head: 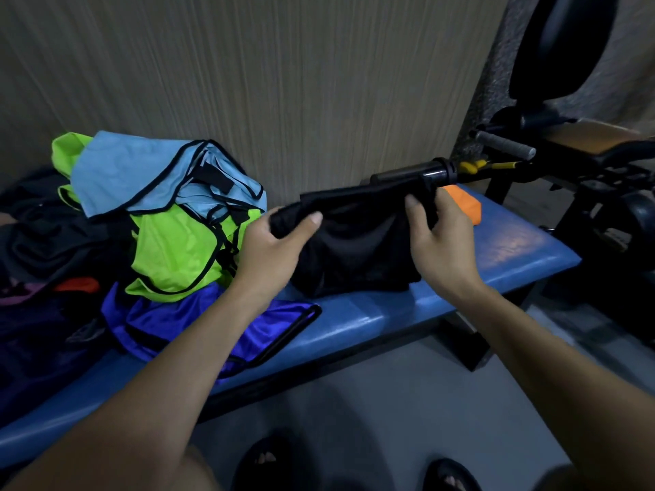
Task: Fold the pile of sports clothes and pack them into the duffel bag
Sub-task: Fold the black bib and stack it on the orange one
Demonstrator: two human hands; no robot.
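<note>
A black garment hangs between my two hands above the blue bench. My left hand grips its left top corner and my right hand grips its right top corner. Its lower edge rests on the bench. To the left lies a pile of sports clothes: a light blue bib on top, a lime green bib under it, a shiny blue-purple piece at the front. Dark fabric at the far left may be the bag or more clothes; I cannot tell which.
An orange item lies on the bench behind my right hand. Black gym equipment with a grey-grip handle stands at the right. A wood-grain wall runs behind the bench. My sandalled feet are on the grey floor below.
</note>
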